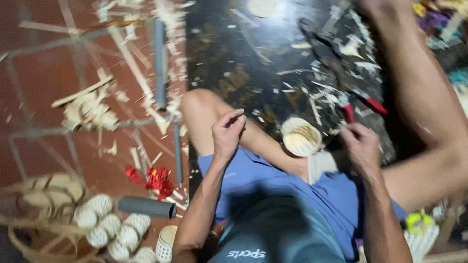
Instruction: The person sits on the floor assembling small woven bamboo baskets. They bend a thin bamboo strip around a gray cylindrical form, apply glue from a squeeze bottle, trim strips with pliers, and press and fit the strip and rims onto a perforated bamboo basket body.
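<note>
I sit on the floor in blue shorts with both knees bent. My left hand [228,131] hovers over my left thigh with its fingertips pinched together; motion blur hides whether a thin sliver is between them. My right hand [360,143] is curled just below red-handled pliers [363,103] that lie on the dark floor. To its left a small round woven cup [301,138] rests against my leg. A pale woven band [319,165] lies on my shorts beside that hand. What the right hand grips is blurred.
Bamboo strips and shavings [90,109] litter the red tiles at left. Nearby lie a grey tube [146,207], a long grey pipe [160,63], red scraps [156,179] and a cluster of small woven balls [117,229] by a basket frame [46,195]. Coloured material [436,19] sits top right.
</note>
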